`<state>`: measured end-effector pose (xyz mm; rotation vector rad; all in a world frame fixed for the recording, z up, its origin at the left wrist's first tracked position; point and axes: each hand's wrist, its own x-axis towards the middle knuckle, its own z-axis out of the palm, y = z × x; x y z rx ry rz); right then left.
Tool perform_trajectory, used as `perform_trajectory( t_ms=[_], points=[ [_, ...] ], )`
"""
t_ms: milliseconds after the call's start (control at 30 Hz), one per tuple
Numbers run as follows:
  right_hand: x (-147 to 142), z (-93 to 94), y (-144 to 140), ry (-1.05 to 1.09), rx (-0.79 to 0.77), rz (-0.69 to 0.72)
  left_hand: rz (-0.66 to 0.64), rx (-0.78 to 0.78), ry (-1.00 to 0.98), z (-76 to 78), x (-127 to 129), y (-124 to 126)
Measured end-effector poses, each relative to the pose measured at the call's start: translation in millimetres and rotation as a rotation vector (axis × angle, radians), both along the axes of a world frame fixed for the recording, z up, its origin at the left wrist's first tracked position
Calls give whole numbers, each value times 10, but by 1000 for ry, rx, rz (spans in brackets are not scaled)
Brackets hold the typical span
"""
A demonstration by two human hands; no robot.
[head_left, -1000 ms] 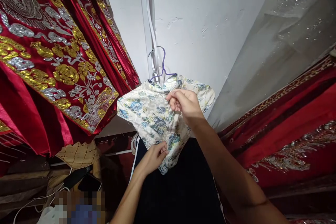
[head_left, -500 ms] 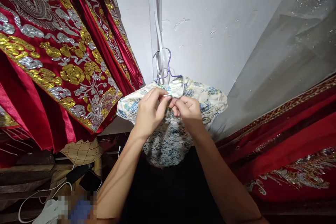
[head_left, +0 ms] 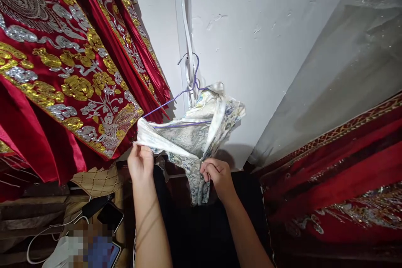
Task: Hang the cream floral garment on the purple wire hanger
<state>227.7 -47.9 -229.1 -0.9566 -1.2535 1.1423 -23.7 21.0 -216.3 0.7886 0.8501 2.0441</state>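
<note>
My left hand (head_left: pixel 140 162) pinching the floral garment's (head_left: pixel 188 134) left edge, my right hand (head_left: pixel 217 176) gripping its bunched lower cloth, garment on purple hanger (head_left: pixel 176 111), red embroidered robes (head_left: pixel 63 71) beside

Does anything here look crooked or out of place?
Yes: the floral garment sits askew on its purple hanger, one hanger arm bare. The left hand and right hand grip its fabric.

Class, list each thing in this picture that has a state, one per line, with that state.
Floral garment: on the hanger, pulled open.
Purple hanger: hooked up, tilted.
Left hand: gripping the garment's edge.
Right hand: gripping its bunched lower part.
Phone: screen dark.
</note>
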Motion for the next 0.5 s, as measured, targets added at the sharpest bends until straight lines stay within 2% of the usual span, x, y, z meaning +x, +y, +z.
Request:
perform_trajectory(
  t_ms=[100, 133, 200, 267, 333, 433, 500],
  points=[
    [19, -15, -88, 3, -44, 9, -43, -96, -169, -371, 240, -154],
    [43, -6, -107, -21, -60, 29, -52, -130, -218, -432, 320, -201],
    [100, 13, -127, -118, -99, 117, -72, -166, -271, -446, 457, -285],
    [151, 11, -118, -239, -130, 173, -135, -144, -268, -328, 576, -376],
    [183, -23, -79, -306, -126, 102, -247, -62, -193, -128, 706, -496],
    [199, -101, -8, -253, -59, -80, -467, 42, -50, 182, 957, -730],
    [198, -124, 1, -192, -14, -45, -562, 70, 117, 330, 1131, -881]
  ],
)
